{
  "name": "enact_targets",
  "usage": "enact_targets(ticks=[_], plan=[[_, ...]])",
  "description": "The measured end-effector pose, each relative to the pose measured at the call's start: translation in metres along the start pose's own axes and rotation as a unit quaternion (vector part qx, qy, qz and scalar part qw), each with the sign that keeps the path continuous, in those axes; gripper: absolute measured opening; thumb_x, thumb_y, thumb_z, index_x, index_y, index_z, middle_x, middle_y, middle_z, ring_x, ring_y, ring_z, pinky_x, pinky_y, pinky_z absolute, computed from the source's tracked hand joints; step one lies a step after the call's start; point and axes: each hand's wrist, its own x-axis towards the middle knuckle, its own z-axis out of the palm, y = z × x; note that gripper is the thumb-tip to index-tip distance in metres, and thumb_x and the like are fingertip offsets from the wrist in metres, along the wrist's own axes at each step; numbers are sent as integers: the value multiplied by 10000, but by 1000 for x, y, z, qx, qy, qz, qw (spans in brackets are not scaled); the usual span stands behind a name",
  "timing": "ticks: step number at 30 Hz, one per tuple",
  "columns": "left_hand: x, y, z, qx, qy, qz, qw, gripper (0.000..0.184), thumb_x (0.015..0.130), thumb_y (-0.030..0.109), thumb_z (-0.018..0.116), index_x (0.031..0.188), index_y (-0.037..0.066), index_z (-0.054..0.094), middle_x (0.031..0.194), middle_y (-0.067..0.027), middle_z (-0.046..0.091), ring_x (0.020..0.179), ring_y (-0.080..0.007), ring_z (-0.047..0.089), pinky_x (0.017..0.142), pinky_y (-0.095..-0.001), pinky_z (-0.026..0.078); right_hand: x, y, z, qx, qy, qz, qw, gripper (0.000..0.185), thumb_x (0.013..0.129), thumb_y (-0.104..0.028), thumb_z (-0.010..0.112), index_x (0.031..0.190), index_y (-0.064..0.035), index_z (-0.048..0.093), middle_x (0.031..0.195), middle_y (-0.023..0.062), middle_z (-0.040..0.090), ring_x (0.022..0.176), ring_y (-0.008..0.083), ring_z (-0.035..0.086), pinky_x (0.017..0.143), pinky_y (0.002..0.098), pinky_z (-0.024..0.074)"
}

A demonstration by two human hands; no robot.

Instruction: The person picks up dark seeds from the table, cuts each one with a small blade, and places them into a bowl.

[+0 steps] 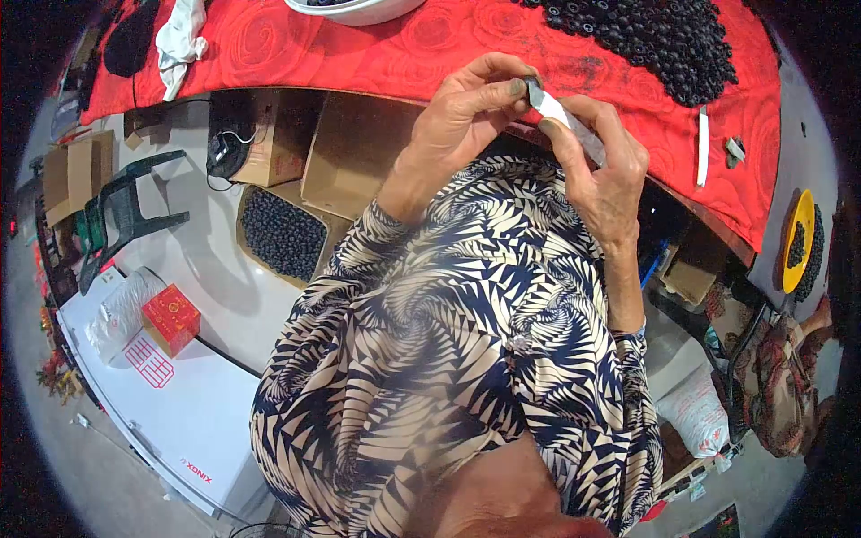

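Both my hands meet in front of my chest, over the near edge of the table. Between the thumb and fingers of my left hand [475, 103] is a small black round part [531, 82], mostly covered by the fingertips. My right hand [605, 157] grips a white-handled tool [554, 111]. Its greyish tip touches the black part or lies right beside it; I cannot tell which. A large pile of similar black round parts [641, 40] lies on the red cloth [395, 58] beyond my right hand.
A white bowl [368, 11] stands at the table's far edge, near a white cloth [179, 40]. A white strip [702, 148] lies right. Below are cardboard boxes [345, 157] and a container of black parts [282, 235]. A yellow dish [810, 215] sits far right.
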Motion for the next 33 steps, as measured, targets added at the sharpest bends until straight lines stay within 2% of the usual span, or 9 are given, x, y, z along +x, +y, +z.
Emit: enact_targets(ticks=[15, 18, 20, 21, 22, 26, 27, 30, 33], plan=[[4, 3, -3, 52, -1, -1, 999, 160, 849, 77, 611, 991, 19, 567, 1001, -108, 591, 785, -108, 544, 686, -214, 471, -1, 1, 1, 77, 0, 49, 996, 199, 780, -94, 677, 923, -5, 572, 761, 127, 640, 660, 229, 651, 581, 319, 503], [2, 8, 6, 72, -15, -10, 997, 104, 845, 66, 611, 926, 18, 569, 918, -89, 571, 719, -97, 495, 625, -192, 424, 0, 6, -4, 22, -5, -17, 1000, 194, 784, -105, 682, 906, -4, 571, 752, 136, 640, 636, 219, 644, 576, 313, 503], [-1, 12, 14, 72, -34, -19, 997, 76, 843, 60, 610, 889, 19, 566, 873, -75, 550, 691, -92, 463, 598, -183, 387, 10, 26, -9, -126, 130, 30, 983, 165, 800, -115, 677, 889, -5, 593, 760, 121, 652, 630, 181, 633, 575, 289, 499], [-4, 12, 20, 64, -42, -19, 997, 69, 842, 58, 610, 874, 20, 563, 857, -69, 538, 683, -91, 450, 588, -180, 369, 17, 34, -21, -15, 156, 110, 982, 145, 822, -118, 666, 887, 1, 613, 770, 92, 661, 660, 132, 619, 591, 264, 493], [-5, 12, 22, 57, -49, -15, 997, 63, 841, 56, 610, 859, 21, 560, 841, -63, 527, 676, -90, 438, 579, -177, 351, 19, 37, -25, 34, 207, 106, 972, 146, 836, -119, 657, 892, 10, 620, 776, 64, 659, 696, 104, 607, 610, 243, 485], [0, 2, 12, 11, 46, -34, 998, 103, 850, 81, 612, 915, 11, 572, 906, -85, 566, 696, -129, 468, 700, -213, 444, 17, 31, -14, 117, 158, 91, 976, 149, 832, -96, 656, 901, 22, 597, 803, 83, 658, 724, 108, 610, 656, 238, 491], [0, 1, 7, -22, 10, -38, 999, 139, 849, 85, 610, 954, 1, 573, 994, -117, 573, 799, -175, 544, 818, -258, 473, 15, 30, -14, 82, 133, 93, 983, 151, 828, -81, 656, 911, 24, 587, 827, 90, 660, 761, 116, 619, 681, 244, 497], [1, 1, -3, -99, -32, -42, 994, 231, 839, 60, 603, 1049, -26, 554, 1071, -160, 551, 928, -223, 582, 875, -297, 475, 13, 24, -12, 140, 125, 117, 975, 163, 824, -80, 660, 919, 28, 583, 835, 87, 663, 774, 121, 629, 686, 248, 503], [0, 4, 1, -68, 11, -20, 997, 338, 828, 28, 589, 1147, -49, 510, 1120, -191, 525, 994, -240, 561, 875, -292, 477, 8, 30, -11, 83, 109, 93, 986, 176, 811, -77, 663, 933, 20, 582, 820, 97, 670, 745, 129, 639, 666, 253, 512]])
